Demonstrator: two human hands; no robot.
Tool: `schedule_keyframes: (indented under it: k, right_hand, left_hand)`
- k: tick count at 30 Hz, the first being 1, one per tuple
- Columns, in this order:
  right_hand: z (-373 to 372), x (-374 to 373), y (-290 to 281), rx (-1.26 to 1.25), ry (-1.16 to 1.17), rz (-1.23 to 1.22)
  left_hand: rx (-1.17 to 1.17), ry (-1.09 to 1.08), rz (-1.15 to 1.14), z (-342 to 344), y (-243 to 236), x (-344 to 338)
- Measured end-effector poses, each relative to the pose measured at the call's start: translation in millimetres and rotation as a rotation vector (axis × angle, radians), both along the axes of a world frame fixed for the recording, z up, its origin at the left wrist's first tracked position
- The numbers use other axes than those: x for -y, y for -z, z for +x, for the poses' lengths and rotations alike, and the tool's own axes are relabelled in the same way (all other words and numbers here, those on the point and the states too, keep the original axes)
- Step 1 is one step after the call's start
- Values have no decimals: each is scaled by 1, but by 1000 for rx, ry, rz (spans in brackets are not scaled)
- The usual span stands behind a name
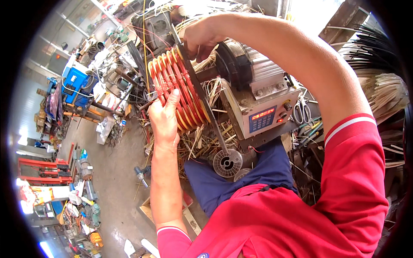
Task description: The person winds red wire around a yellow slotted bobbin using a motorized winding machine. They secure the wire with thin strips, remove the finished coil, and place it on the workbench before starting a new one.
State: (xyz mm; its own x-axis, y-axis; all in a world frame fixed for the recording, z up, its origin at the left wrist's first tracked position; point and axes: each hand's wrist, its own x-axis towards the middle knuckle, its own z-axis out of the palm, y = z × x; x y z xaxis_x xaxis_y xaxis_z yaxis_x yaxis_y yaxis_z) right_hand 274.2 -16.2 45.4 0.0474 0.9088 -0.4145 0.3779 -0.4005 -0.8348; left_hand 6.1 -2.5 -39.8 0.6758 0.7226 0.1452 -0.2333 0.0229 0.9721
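A coil of red copper wire is wound on a grooved, yellow-edged former at the front of a winding machine. My left hand grips the coil's near left side, its thumb lying up along the windings and its fingertips partly hidden. A long dark flat bar runs along the coil's right side. At the bar's far end, my right hand reaches over with curled fingers; what they hold is hidden. The motor sits right of the bar, above a control box with a lit red display.
Scissors hang right of the control box. A grey round spool lies by my lap. Loose straw-coloured strips litter the space under the coil. A yellow wire runs down at the coil's left. Blue equipment stands farther left.
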Motion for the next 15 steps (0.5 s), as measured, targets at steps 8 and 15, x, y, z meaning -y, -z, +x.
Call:
schedule_keyframes:
  k: [8, 15]
  right_hand:
    - [1, -3, 6, -43, 12, 40]
    - [9, -4, 7, -62, 11, 28]
  left_hand:
    - [-24, 10, -33, -2, 1, -3]
    - [-29, -30, 56, 0, 0, -1]
